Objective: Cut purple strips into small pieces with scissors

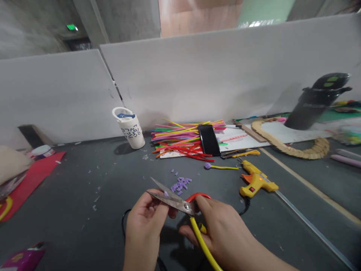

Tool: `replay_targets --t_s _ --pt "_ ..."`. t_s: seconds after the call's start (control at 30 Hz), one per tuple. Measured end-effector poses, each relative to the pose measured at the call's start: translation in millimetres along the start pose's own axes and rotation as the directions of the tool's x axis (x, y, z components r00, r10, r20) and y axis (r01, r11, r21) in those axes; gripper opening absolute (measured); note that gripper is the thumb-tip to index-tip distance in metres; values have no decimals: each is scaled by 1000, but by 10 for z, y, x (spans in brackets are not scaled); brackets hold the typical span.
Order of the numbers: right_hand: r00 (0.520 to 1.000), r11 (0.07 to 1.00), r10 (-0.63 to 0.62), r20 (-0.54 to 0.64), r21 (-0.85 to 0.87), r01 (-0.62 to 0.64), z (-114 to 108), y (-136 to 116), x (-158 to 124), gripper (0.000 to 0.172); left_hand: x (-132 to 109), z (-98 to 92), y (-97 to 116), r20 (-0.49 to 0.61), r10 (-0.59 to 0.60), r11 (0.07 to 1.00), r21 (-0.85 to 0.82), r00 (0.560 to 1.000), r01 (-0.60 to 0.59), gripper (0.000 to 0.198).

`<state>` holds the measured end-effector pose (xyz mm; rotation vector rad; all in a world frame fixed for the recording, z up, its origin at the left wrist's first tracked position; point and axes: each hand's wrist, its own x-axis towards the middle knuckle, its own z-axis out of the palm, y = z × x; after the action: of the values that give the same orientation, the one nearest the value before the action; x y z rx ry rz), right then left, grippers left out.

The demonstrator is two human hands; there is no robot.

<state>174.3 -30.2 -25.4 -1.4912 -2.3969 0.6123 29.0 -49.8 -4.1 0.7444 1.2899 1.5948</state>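
Observation:
My right hand grips a pair of scissors with red and yellow handles. The blades are spread apart and point left. Close in front of them, my left hand is closed in a pinch by the lower blade. A bit of purple strip shows between the blades at its fingertips; most of it is hidden. Beyond the blades lies a small pile of cut purple pieces on the dark table. Farther back is a yellow stem with a purple ball tip.
A yellow glue gun with a long clear stick lies right. Behind are colourful pipe cleaners, a black phone, a white cup and a black bottle. Red sheet lies left, a purple packet front left.

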Motion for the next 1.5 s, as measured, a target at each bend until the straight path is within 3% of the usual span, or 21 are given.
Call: replay_targets --t_s 1.0,1.5 --pt "1000 1000 -14 7 -16 14 25 -7 -6 35 25 -36 -18 49 8 999 49 999 -10 2" --pt "1000 993 30 4 -112 -30 12 -28 5 37 48 -90 -25 78 41 992 119 996 -50 6"
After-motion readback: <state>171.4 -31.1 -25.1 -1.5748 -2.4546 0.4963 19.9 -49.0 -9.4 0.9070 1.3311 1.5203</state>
